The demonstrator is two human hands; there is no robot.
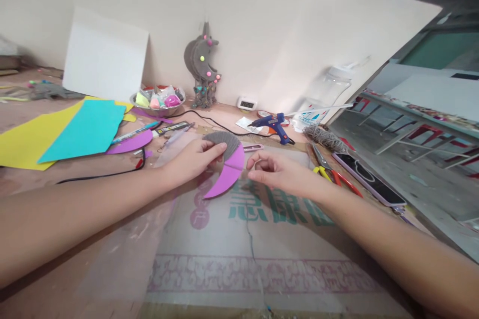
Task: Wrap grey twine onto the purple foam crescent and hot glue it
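My left hand (194, 159) pinches a purple paper crescent (228, 175) whose upper part is wrapped in grey twine (224, 140); the piece is held just above a printed sheet (262, 239) on the table. My right hand (275, 172) hovers just right of the crescent, fingers curled with thumb and forefinger close together, and nothing shows in them. A thin strand seems to run from the crescent toward the right hand, but I cannot make it out clearly.
A blue glue gun (273, 123), a twine bundle (324, 137), scissors (331, 169) and a phone (368, 179) lie to the right. Yellow and teal sheets (82, 129), pens and a bowl of pompoms (159, 99) sit left. A finished moon decoration (204, 67) leans on the wall.
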